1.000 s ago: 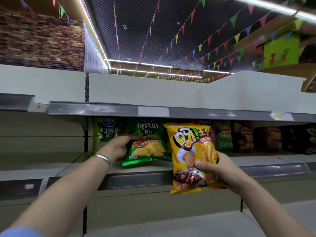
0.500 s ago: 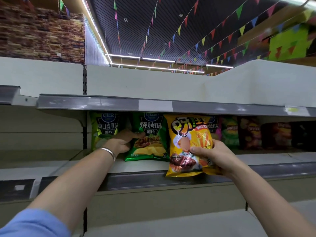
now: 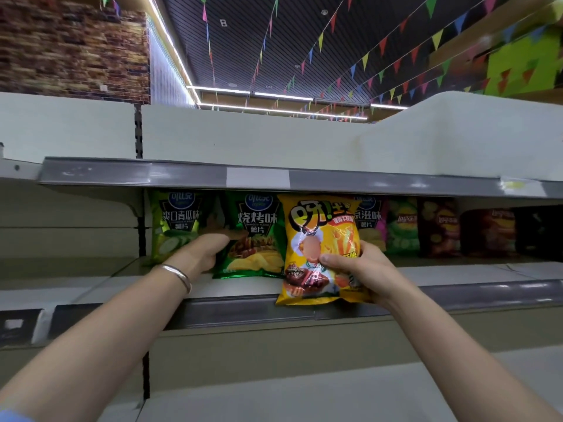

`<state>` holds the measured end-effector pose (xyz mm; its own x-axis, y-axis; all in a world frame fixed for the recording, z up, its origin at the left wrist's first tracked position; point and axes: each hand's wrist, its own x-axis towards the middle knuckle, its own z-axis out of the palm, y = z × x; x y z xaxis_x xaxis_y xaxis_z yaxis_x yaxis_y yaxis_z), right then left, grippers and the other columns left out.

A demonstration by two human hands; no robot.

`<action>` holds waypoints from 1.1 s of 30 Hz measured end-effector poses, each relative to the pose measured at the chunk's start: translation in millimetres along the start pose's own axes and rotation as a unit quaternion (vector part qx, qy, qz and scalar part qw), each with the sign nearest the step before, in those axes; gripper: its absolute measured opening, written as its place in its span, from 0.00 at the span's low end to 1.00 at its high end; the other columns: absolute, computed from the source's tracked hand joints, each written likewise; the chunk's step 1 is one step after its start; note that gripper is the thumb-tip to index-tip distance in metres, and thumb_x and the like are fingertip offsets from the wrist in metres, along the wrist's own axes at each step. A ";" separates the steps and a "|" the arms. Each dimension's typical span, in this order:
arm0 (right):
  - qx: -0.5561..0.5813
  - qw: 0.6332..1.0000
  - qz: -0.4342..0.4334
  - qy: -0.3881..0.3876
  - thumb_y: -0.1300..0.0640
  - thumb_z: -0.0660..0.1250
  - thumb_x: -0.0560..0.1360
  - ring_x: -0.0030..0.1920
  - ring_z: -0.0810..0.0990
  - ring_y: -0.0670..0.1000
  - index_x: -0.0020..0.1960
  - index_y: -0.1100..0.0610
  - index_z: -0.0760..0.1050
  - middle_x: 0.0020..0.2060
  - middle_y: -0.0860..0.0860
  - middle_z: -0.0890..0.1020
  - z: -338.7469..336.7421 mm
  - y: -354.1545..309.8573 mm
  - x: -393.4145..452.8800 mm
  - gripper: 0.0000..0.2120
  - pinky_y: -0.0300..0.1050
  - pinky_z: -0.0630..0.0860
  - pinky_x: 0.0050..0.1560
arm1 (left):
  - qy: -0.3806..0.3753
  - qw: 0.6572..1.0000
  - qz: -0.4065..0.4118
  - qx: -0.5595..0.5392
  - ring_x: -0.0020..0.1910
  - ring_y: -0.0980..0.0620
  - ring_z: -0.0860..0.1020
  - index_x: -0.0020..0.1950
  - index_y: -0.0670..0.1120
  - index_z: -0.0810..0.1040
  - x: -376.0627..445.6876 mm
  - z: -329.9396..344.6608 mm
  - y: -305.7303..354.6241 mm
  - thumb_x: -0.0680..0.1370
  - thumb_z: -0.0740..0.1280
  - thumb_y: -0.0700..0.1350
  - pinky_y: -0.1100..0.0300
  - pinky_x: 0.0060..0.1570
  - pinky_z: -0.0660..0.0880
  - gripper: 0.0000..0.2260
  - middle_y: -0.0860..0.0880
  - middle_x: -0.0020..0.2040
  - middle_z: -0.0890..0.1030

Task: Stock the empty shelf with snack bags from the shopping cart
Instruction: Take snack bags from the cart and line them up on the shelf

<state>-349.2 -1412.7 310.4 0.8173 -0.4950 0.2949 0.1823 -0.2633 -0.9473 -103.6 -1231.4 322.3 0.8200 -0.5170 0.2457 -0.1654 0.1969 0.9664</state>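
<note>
My right hand [image 3: 358, 271] grips a yellow snack bag [image 3: 316, 239] by its lower right side, holding it upright at the front edge of the middle shelf [image 3: 457, 292]. The bag's bottom hangs over the shelf's grey rail. My left hand [image 3: 202, 252], a silver bangle on its wrist, grips the left edge of a dark green chip bag [image 3: 259, 239] that stands on the same shelf. A light green chip bag [image 3: 175, 223] stands to the left of my left hand. The shopping cart is out of view.
Behind the yellow bag stands a pink bag [image 3: 370, 220], then a green bag [image 3: 402, 226] and dark bags [image 3: 438, 228] further right. The upper shelf's rail [image 3: 182, 175] overhangs the bags. A lower shelf [image 3: 304, 388] lies below. The bay [image 3: 61, 269] to the left holds nothing.
My right hand has carried the yellow bag up and in to the shelf's front edge. My left hand stays on the dark green bag, which now stands more upright.
</note>
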 end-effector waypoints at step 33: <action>-0.044 0.999 0.021 0.021 0.41 0.78 0.65 0.53 0.84 0.51 0.75 0.51 0.61 0.60 0.50 0.79 -210.3 20.3 -94.0 0.44 0.52 0.83 0.52 | -0.156 0.988 -0.019 0.002 0.55 0.42 0.82 0.60 0.51 0.74 -150.7 299.9 6.9 0.59 0.80 0.46 0.41 0.57 0.78 0.31 0.46 0.55 0.84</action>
<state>-537.3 -1545.6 289.7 0.7988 -0.5413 0.2627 0.0982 -0.3135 -0.9445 -392.6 -1401.9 314.8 0.6162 -0.7561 0.2207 -0.1406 0.1701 0.9753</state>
